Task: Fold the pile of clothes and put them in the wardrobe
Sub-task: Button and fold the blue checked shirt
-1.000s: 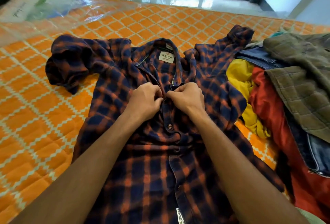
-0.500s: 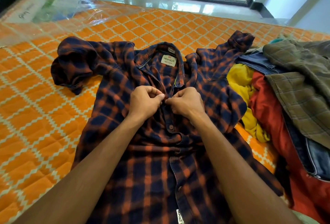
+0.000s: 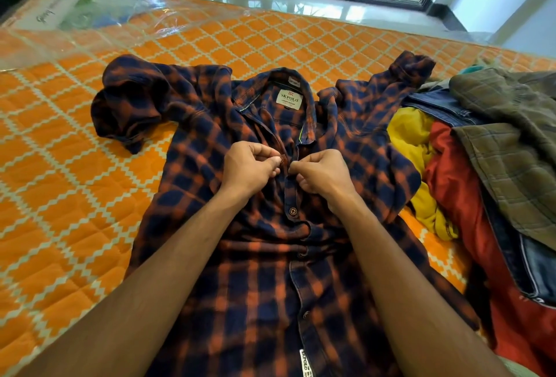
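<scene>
Head view shows left hand [image 3: 251,167] and right hand [image 3: 322,175] pinching the plaid shirt [image 3: 264,286] placket, likely buttoning before folding; next, button [image 3: 281,159] through hole.

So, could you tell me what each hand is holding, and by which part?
Both hold the shirt at its front opening, just below the collar: the left hand pinches the edge with a button, the right hand the opposite edge.

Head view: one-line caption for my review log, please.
Left hand and right hand pinch the placket of a navy-and-orange plaid shirt on an orange quilted mattress, clothes pile alongside.
</scene>
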